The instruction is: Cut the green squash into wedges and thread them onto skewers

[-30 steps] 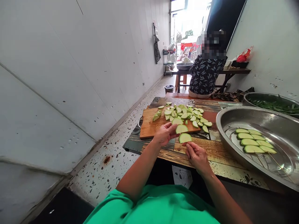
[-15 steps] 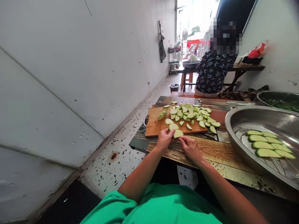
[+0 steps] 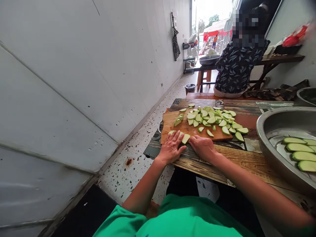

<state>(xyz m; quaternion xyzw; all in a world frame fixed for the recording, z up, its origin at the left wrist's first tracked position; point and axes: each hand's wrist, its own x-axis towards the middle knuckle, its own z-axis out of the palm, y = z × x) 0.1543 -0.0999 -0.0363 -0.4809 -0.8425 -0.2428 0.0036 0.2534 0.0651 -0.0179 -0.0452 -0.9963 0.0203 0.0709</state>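
Observation:
On the near left edge of the wooden cutting board (image 3: 166, 120), my left hand (image 3: 170, 148) lies flat with its fingers stretched over a few pale green-edged squash slices (image 3: 186, 138), partly covering them. Just right of the outermost slice, my right hand (image 3: 202, 147) is closed, its fingertips pinched at the slice's edge. Whatever is in that pinch is hidden. Many more cut slices (image 3: 211, 120) are heaped across the board and spill off its right side onto the table. A short stack of slices (image 3: 178, 120) leans together at the board's left.
A large steel basin (image 3: 263, 131) on the right holds rows of squash slices (image 3: 300, 147). Behind it stands another metal bowl (image 3: 306, 96). A person in a leaf-patterned shirt (image 3: 234, 70) sits beyond the plank table (image 3: 237, 158). A white wall (image 3: 98, 82) runs along the left.
My left hand has gone from pinching the slices above the table to lying flat over them on the board. My right hand stays pinched beside them. The view has shifted left.

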